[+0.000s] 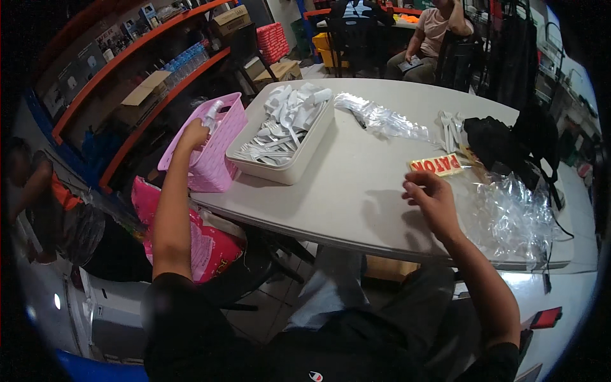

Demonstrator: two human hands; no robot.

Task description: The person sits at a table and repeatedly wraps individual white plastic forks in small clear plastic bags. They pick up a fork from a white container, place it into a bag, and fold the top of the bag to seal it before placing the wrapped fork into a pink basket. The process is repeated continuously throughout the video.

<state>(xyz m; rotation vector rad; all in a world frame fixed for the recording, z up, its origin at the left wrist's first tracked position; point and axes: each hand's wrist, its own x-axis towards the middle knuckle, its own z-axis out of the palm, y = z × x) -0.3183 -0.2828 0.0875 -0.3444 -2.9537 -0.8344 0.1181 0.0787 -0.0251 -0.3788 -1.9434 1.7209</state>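
Observation:
My left hand (195, 135) reaches into the pink woven-look plastic basket (213, 162) at the table's left edge. Its fingers close around a clear-and-white plastic-wrapped packet (212, 113), whose contents I cannot make out. Directly right of the basket stands a cream plastic bin (280, 170). Inside it lie white plastic forks (270, 143), with white wrapped napkins (296, 105) behind them. Over the right part of the table, my right hand (429, 197) hovers with loosely curled fingers apart and nothing visible in them. A yellow packet with red lettering (438, 165) lies just beyond it.
Clear plastic sleeves (385, 118) lie at the table's back. On the right are white plastic utensils (450, 130), a black bag (493, 143) and crumpled clear plastic (512, 213). A pink sack (200, 245) rests on a chair below the basket. Another person (439, 32) sits beyond.

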